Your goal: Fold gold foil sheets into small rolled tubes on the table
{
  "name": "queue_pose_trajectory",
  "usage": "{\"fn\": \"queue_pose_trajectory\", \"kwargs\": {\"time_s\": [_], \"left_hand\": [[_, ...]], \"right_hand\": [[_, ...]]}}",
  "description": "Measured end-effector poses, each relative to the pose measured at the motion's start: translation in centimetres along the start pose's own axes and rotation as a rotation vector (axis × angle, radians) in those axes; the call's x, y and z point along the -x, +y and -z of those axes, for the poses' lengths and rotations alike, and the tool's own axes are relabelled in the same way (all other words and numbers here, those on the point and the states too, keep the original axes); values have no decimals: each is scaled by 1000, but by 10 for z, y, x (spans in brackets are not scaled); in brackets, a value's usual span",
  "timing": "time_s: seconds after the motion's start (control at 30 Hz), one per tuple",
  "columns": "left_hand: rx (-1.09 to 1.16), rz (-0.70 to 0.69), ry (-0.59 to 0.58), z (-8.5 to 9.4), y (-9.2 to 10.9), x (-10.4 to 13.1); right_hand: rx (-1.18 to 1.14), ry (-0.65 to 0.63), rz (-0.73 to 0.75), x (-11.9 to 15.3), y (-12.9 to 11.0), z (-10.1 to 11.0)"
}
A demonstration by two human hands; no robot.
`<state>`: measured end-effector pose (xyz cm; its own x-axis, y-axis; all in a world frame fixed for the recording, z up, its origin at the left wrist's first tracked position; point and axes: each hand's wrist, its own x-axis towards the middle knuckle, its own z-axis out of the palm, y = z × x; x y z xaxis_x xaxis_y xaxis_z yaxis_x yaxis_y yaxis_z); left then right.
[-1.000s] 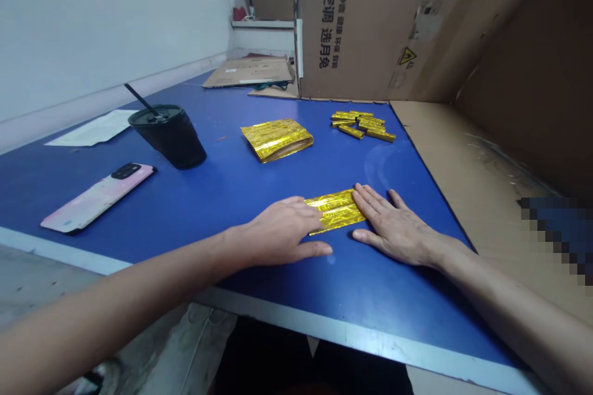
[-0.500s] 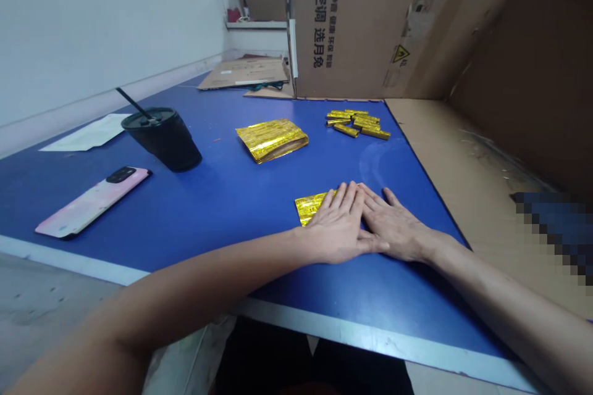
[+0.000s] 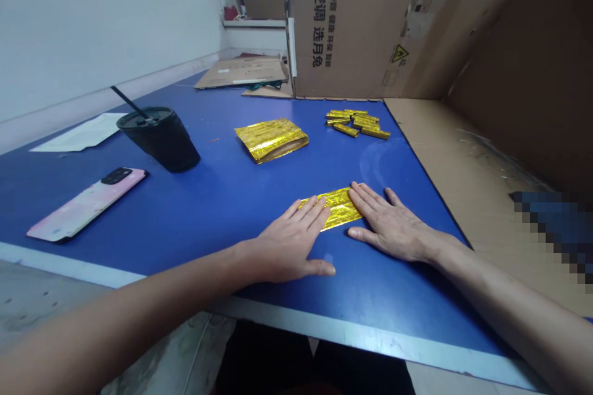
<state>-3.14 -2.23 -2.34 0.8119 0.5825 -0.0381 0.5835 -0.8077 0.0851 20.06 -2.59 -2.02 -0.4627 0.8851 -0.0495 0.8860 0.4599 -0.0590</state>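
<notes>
A shiny gold foil sheet (image 3: 341, 207) lies flat on the blue table (image 3: 208, 216) in front of me. My left hand (image 3: 296, 237) rests palm down over its left end, fingers stretched out and thumb pointing right. At the right end, my right hand (image 3: 386, 222) presses down with fingers extended and thumb apart. The middle of the sheet shows between the two hands; both ends are partly hidden under the fingers. Beyond it sits a stack of gold foil sheets (image 3: 273, 139). Several small gold foil rolls (image 3: 356, 123) lie heaped farther right.
On the left stand a dark cup with a straw (image 3: 160, 139) and a pink-white phone (image 3: 88, 203) lying camera side up. White paper (image 3: 78, 134) lies behind them. A large cardboard box (image 3: 352, 31) walls off the back, with flat cardboard (image 3: 243, 71) beside it.
My left hand has slid left along the foil sheet, away from my right hand, uncovering the sheet's middle. The right hand stays in nearly the same place.
</notes>
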Motion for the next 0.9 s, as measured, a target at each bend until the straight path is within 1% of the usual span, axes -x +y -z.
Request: {"fn": "queue_pose_trajectory", "kwargs": {"time_s": [0.1,0.23,0.33,0.4,0.47,0.53,0.63,0.7,0.73,0.8,0.9], "left_hand": [[-7,-9,7,0,-1,6],[1,-15,36,0,-1,9],[7,-23,50,-1,-1,8],[14,-31,51,-2,-1,8],[27,-36,55,-3,-1,7],[50,-35,69,-5,-1,6],[88,-46,97,-5,0,6],[105,-59,110,-5,1,6],[111,-58,117,-5,1,6],[117,-46,135,-4,2,6],[114,-39,145,-3,1,6]], "right_hand": [[15,-19,-8,0,-1,0],[16,-43,-18,1,2,2],[-26,-93,-29,3,5,10],[-57,-99,-51,2,1,19],[-75,-67,-43,-1,-11,27],[-122,-90,55,-7,-32,32],[-231,-153,202,-18,-63,30],[-273,-155,230,-24,-75,23],[-284,-151,230,-27,-77,20],[-283,-125,228,-29,-72,14],[-231,-90,207,-28,-54,9]]}}
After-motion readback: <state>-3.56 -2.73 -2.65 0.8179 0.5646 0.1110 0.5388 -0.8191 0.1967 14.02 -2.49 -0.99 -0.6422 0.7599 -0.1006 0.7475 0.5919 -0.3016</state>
